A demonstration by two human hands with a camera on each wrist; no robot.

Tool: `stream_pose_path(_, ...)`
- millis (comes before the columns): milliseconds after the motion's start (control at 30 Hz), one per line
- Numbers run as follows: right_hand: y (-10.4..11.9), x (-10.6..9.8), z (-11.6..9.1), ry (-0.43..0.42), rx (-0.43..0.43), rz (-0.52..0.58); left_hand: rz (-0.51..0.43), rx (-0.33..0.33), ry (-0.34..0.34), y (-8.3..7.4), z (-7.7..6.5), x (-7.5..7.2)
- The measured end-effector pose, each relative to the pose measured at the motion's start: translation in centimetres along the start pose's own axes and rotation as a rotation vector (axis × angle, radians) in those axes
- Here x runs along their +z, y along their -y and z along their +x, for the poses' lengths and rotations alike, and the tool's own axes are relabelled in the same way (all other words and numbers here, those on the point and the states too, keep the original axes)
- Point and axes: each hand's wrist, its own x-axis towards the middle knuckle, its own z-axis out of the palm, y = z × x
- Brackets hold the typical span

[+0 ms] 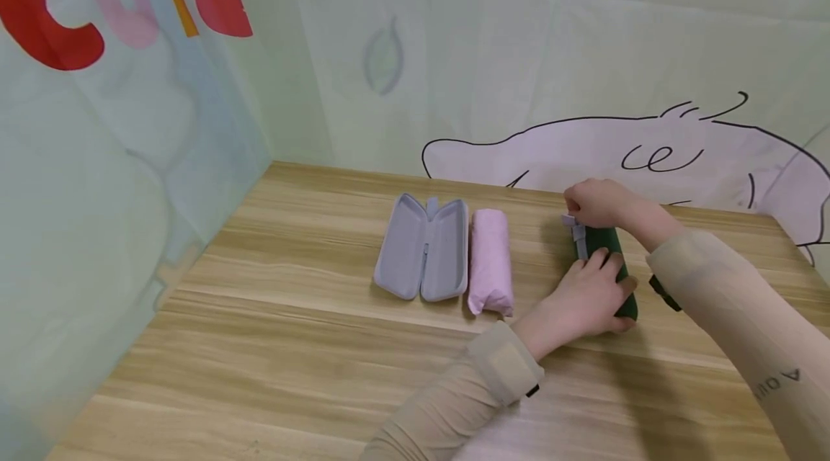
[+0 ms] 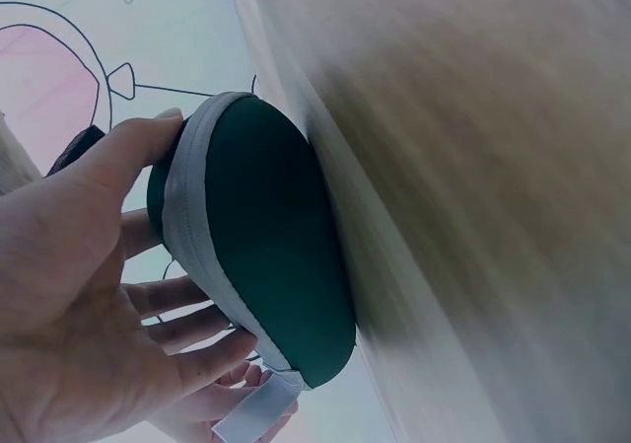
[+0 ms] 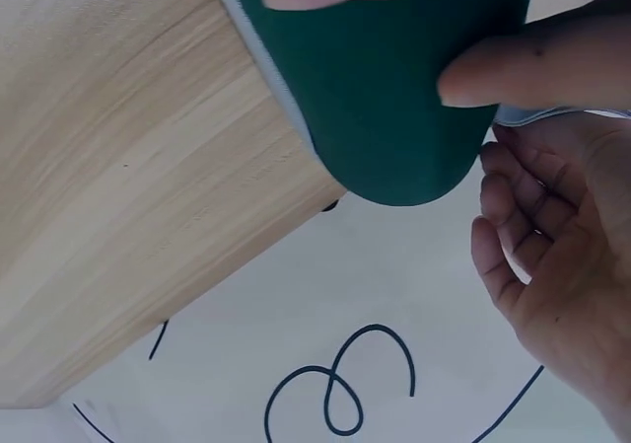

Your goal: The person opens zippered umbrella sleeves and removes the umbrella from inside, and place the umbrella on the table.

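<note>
You hold the green case (image 1: 601, 239) on the table (image 1: 292, 346) with your left hand (image 1: 588, 297) bent around it, probably for steadiness; your right hand (image 1: 598, 203) curls at the grey tab (image 2: 258, 408), whether pinching I cannot tell

Grey case (image 1: 400, 252) lies open on wood tbl (image 1: 292, 346), pink roll (image 1: 490, 259) just R of it; backdrop (image 1: 324, 36) w/ "CUTE" lettering (image 1: 140, 14) at L, cartoon outline (image 1: 583, 151) at rear.

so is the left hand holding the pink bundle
No, the left hand holds the green case, while the pink bundle lies beside the grey case.
</note>
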Motion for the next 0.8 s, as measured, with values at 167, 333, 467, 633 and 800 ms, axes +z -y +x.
stream_pose_path(167, -0.6, 0.5, 0.0, -0.033, -0.003, 0.016, -0.006, -0.005, 0.009, 0.0, 0.1, 0.1)
stream_pose_path(333, -0.8, 0.6, 0.0, -0.054, -0.008, 0.03, -0.013, -0.005, -0.003, 0.0, 0.2, 0.2)
stream_pose_path(467, -0.9, 0.7, 0.0, -0.065, -0.015, 0.025, -0.028, -0.004, 0.002, 0.0, 0.2, 0.2)
stream_pose_path(633, -1.1, 0.9, 0.2, -0.087, -0.017, 0.018, -0.032, -0.006, 0.006, 0.0, 0.2, 0.2)
stream_pose_path(800, -1.4, 1.1, 0.3, -0.102, -0.013, 0.007, -0.028, -0.008, 0.009, 0.0, 0.2, 0.2)
